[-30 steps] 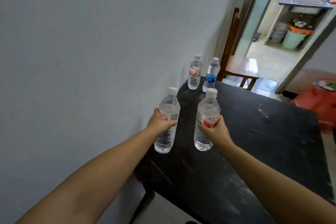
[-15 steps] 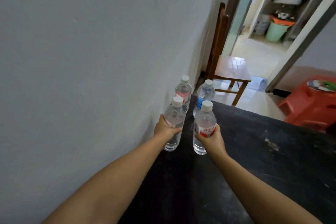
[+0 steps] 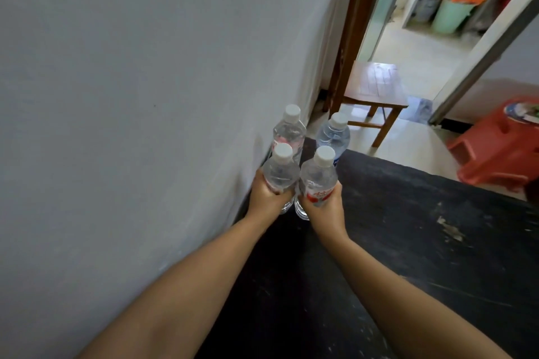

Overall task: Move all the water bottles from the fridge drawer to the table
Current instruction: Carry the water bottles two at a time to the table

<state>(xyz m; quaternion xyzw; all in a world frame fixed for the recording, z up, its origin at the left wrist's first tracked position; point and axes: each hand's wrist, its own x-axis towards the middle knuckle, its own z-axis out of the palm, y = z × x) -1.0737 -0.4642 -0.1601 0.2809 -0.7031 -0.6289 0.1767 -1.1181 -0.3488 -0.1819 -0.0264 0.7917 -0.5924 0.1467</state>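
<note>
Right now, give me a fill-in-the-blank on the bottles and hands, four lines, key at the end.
1. The left hand and the right hand each hold ____ bottle.
2. The table is ____ in colour.
3. The number of bottle caps in view is ____.
4. Beyond the table stands a wooden ____.

Missing words: one; black; four; chair

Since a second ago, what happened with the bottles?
Both hands carried their bottles forward along the table: left hand with its bottle, right hand with its bottle, reaching the two standing bottles. Both grips stayed; nothing was let go.
</note>
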